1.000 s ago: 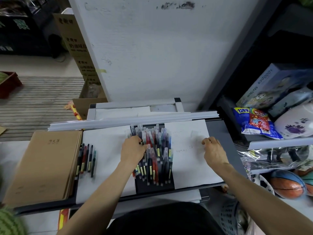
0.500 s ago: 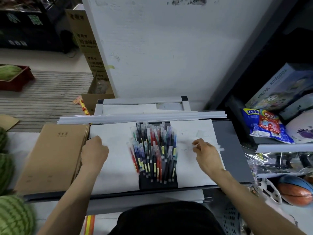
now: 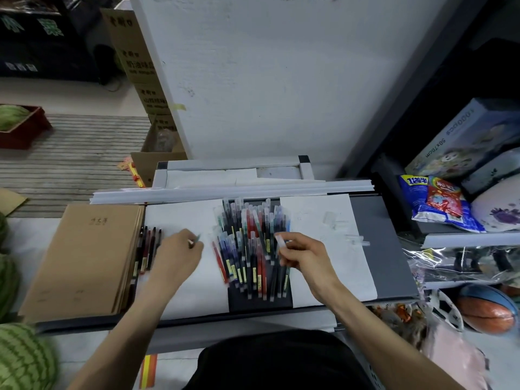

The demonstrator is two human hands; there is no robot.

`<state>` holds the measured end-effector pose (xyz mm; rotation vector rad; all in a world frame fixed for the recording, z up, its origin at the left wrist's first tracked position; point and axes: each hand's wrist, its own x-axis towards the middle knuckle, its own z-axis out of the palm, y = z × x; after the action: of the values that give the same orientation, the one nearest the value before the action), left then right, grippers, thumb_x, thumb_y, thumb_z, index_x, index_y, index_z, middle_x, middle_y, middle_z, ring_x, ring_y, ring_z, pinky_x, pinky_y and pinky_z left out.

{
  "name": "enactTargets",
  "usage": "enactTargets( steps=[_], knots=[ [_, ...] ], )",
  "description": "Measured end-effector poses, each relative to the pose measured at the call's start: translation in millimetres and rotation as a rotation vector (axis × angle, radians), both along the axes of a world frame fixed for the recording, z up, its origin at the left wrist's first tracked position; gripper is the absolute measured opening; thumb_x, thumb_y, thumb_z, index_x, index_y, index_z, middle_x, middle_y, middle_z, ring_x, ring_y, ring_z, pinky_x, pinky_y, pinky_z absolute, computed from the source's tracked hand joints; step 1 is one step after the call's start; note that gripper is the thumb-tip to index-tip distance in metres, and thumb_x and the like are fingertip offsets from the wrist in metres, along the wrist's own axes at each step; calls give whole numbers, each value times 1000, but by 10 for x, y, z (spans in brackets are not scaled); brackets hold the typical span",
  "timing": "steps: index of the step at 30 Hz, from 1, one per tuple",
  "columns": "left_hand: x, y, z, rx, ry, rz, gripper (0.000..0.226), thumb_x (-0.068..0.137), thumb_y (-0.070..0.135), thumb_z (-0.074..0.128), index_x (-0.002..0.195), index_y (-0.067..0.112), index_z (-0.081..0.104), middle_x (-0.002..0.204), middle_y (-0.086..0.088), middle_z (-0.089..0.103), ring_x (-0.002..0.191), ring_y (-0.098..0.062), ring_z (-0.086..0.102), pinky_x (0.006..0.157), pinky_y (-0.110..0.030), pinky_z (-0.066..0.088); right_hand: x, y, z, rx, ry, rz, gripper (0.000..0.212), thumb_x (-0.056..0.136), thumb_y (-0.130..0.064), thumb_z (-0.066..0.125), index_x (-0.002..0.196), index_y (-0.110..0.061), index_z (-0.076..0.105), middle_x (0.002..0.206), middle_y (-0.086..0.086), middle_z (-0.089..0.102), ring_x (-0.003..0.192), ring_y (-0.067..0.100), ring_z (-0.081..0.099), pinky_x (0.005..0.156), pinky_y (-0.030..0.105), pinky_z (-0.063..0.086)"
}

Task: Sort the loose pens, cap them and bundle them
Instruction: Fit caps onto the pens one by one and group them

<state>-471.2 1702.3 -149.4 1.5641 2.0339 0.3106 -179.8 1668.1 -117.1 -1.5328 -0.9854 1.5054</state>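
Fingers (image 3: 196, 248) of the left hand (image 3: 176, 258) curl round a single pen (image 3: 195, 239), its end poking out toward the pile. The right hand (image 3: 305, 258) pinches a clear cap (image 3: 280, 238) at its fingertips. Between the hands the loose pens (image 3: 247, 243) lie heaped on the tabletop (image 3: 380, 249). A short sorted row (image 3: 146, 249) lies just beside the brown notebooks (image 3: 81, 260).

Small shop, prob. a corner store: shelf (image 3: 464, 238) w/ puzzle box (image 3: 461, 142), snack bags (image 3: 433, 201) & basketball (image 3: 486, 311), watermelons (image 3: 25, 358), cardboard boxes (image 3: 135, 57), notebooks (image 3: 81, 260) & heaps of pens (image 3: 253, 249) on the worktop (image 3: 388, 249).
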Motion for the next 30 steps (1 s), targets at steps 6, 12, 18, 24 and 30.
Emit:
enactTargets(
  steps=[6,12,18,24,30],
  knots=[
    [537,-254,417,-23,-489,-258,18,108,34,48,107,49,59,76,-6,66,52,-9,54,52,-22,46,-104,37,248,-48,131,9,5,99,-9,65,103,-9,64,103,10,80,89,32,76,74,31,49],
    [761,-374,729,101,-584,-343,19,106,43,47,118,45,61,68,4,58,61,-25,53,57,-45,49,-119,33,427,-66,477,-40,26,105,-25,59,85,-12,70,120,18,75,108,28,74,78,26,55],
    [755,-390,802,181,-496,-376,17,109,38,48,116,48,60,65,6,58,54,-12,51,58,-42,47,-125,12,474,-6,406,-65,14,103,-20,62,100,-8,69,109,15,78,97,24,76,78,25,53],
    [635,-381,880,243,-343,-401,17,106,45,46,117,51,58,66,7,61,58,-12,57,56,-28,39,17,64,518,309,-191,154,19,95,-9,73,100,-25,81,83,-14,74,80,6,66,78,20,52],
    [650,-381,940,306,-174,-486,16,106,45,48,117,48,58,73,19,62,67,-5,59,55,-26,37,25,104,624,426,-420,357,17,92,-12,77,100,-26,82,87,-16,70,83,6,64,74,11,43]
  ],
)
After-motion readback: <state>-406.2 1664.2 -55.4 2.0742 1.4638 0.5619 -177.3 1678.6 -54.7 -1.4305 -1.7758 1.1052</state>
